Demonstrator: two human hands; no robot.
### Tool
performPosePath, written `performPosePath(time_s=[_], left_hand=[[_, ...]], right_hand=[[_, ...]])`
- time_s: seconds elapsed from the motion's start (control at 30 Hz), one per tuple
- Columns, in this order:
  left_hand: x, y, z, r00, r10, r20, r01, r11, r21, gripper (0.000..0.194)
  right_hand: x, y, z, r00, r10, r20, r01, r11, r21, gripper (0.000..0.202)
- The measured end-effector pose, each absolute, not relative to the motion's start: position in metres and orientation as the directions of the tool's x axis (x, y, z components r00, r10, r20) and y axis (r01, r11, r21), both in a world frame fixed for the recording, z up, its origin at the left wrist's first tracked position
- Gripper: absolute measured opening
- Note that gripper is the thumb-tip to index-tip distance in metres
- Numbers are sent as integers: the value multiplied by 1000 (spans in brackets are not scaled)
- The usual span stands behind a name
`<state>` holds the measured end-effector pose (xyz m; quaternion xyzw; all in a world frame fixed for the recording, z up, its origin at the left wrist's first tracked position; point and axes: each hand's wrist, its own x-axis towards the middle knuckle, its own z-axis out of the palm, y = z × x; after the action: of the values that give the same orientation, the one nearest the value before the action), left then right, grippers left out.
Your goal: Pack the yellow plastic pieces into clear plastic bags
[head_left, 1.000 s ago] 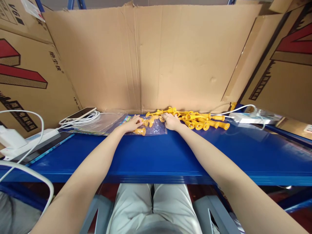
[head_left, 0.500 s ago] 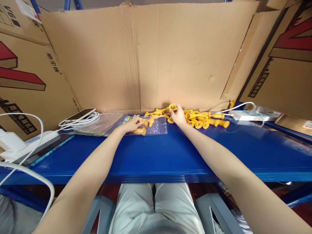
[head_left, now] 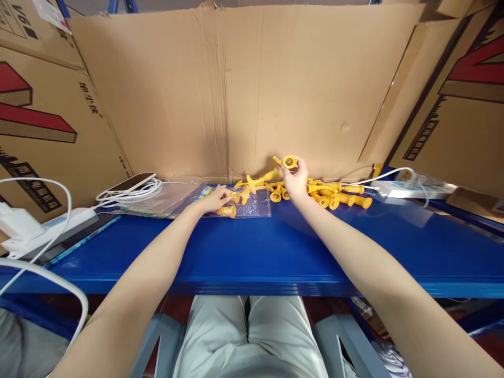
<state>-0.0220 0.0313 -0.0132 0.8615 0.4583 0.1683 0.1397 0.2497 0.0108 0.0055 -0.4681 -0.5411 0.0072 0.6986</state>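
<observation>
Raised in front of the cardboard, my right hand (head_left: 296, 178) grips a yellow plastic piece (head_left: 290, 161) with a flared, cup-like end; a narrow tip sticks out to its left. My left hand (head_left: 214, 200) lies on a clear plastic bag (head_left: 258, 207), its fingers stretched out toward the right. Yellow flared pieces show at that hand, one of them (head_left: 227, 211) just below the fingers. A yellow piece with a branched shape (head_left: 251, 185) sits at the bag's right part. Beneath and beyond my right hand spreads a pile of similar yellow pieces (head_left: 334, 195).
A tall cardboard sheet (head_left: 275, 94) stands behind the blue shelf (head_left: 275, 252). Printed cartons (head_left: 43, 131) flank the left side. A phone (head_left: 132, 182) rests on coiled white cable (head_left: 129, 195). White power strips lie left (head_left: 59, 226) and right (head_left: 409, 189).
My right hand has lifted up and a little rightward from the pile, carrying the yellow flared plastic piece. The left hand has stayed on the bag.
</observation>
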Motion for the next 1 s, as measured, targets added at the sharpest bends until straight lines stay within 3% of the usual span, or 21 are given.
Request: performPosePath(time_s=[0.13, 0.23, 0.3, 0.4, 0.47, 0.53, 0.7, 0.87, 1.0], left_hand=[[-22, 32, -14, 515, 842, 158, 737, -530, 420, 16], [-22, 32, -14, 513, 844, 159, 734, -527, 429, 16], [-22, 32, -14, 508, 847, 155, 740, -521, 426, 16], [-23, 33, -14, 519, 841, 154, 746, -533, 400, 17], [-24, 34, -15, 520, 839, 161, 749, -538, 387, 17], [-24, 34, -16, 513, 843, 164, 753, -533, 386, 18], [-23, 30, -12, 512, 844, 159, 765, -532, 362, 18], [-19, 22, -7, 507, 851, 136, 773, -519, 365, 17], [-19, 22, -7, 502, 847, 175, 759, -529, 381, 19]], right_hand=[[244, -12, 20, 277, 419, 865, 748, 471, -468, 28], [235, -29, 31, 76, 486, 871, 846, 431, -314, 33], [228, -38, 37, -56, 634, 771, 892, 379, -246, 38], [221, -47, 40, -177, 889, 423, 960, 251, -125, 43], [220, -48, 38, -239, 955, 174, 966, 252, -58, 44], [220, -48, 35, -292, 956, 42, 954, 294, -52, 44], [223, -47, 34, -333, 942, -26, 937, 328, -119, 45], [222, -54, 44, -233, 958, -169, 968, 244, 51, 25], [221, -57, 46, -240, 965, -101, 967, 248, 66, 19]])
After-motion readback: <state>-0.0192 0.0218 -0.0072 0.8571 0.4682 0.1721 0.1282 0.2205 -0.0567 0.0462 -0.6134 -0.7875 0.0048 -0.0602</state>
